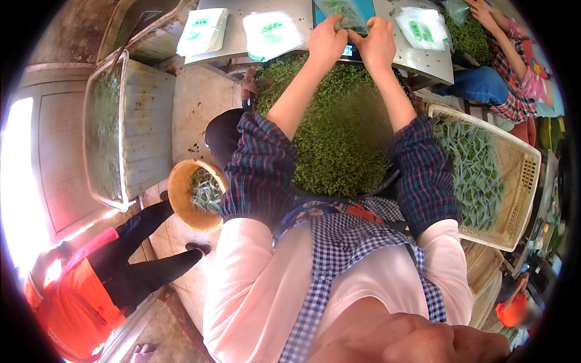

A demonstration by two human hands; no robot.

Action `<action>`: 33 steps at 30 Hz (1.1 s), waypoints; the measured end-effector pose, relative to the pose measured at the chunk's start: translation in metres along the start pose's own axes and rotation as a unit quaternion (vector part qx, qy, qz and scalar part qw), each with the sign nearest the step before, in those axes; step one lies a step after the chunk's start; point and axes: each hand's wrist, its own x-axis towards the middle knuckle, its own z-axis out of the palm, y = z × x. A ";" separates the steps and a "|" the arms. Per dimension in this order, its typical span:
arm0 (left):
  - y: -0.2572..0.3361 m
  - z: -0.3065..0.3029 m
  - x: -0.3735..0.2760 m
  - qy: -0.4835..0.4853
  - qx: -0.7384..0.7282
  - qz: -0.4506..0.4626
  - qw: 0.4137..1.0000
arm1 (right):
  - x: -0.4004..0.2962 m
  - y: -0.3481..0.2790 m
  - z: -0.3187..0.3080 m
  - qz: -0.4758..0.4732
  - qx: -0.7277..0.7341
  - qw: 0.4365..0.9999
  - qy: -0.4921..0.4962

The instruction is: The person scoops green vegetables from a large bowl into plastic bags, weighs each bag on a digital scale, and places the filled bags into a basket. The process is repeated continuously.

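Note:
At the top centre, my left hand [327, 40] and my right hand [376, 41] pinch the near edge of a clear plastic bag [342, 12] with small green leaves inside. The bag lies over the blue top of a digital scale [352, 51], whose lit display shows between my hands. Below my forearms, a large heap of small-leaved greens [345, 136] fills a wide container at my lap. Stacks of flat plastic bags with green print lie on the metal table, two to the left [203, 31] [273, 34] and one to the right [420, 28].
A crate of filled bags [522, 181] stands at the right. At the left are a tub holding greens in water [147, 131] and an orange bucket [181, 195] with bundled strips. One person [81, 304] stands lower left; a co-worker [517, 86] handles greens upper right; another person [513, 311] is lower right.

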 end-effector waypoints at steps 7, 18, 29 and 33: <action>-0.012 -0.007 0.005 -0.030 0.017 0.015 0.999 | 0.036 -0.017 0.016 0.028 0.007 0.999 0.025; -0.035 -0.039 -0.061 -0.061 0.002 -0.075 0.995 | -0.087 0.035 -0.058 -0.127 -0.051 0.927 -0.350; -0.028 -0.020 -0.092 -0.120 -0.039 -0.096 0.987 | -0.087 0.031 -0.071 0.047 0.231 0.916 -0.326; -0.029 -0.019 -0.093 -0.139 -0.040 -0.113 0.983 | -0.083 0.035 -0.067 0.125 0.265 0.898 -0.329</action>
